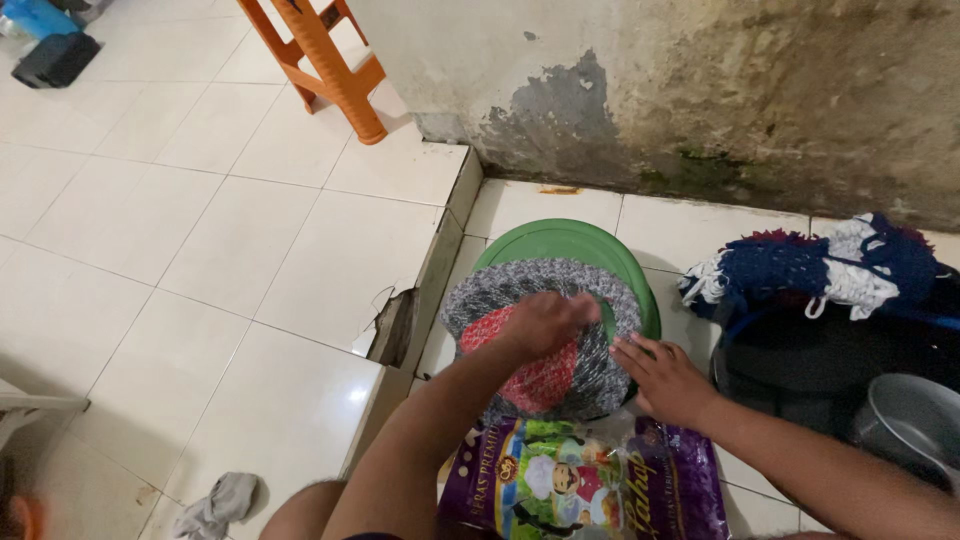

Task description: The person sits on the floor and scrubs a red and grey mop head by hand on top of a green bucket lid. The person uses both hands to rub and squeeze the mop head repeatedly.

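Observation:
A round grey rug with a red centre (500, 290) lies draped over a green plastic basin (560, 240) on the lower tiled floor. My left hand (545, 322) rests fisted on the rug's red middle, gripping or pressing the fabric. At the rug's right edge my right hand (665, 380) lies flat with its fingers spread. A purple printed plastic sack (590, 485) sits just in front of the basin, below both hands.
A blue, white and maroon woven rug (810, 270) tops a dark tub (830, 355) at right, beside a metal pot (915, 420). An orange plastic stool (325, 65) stands on the raised floor. A chipped step edge (395, 325) and a grey rag (220, 505) lie left. Stained wall behind.

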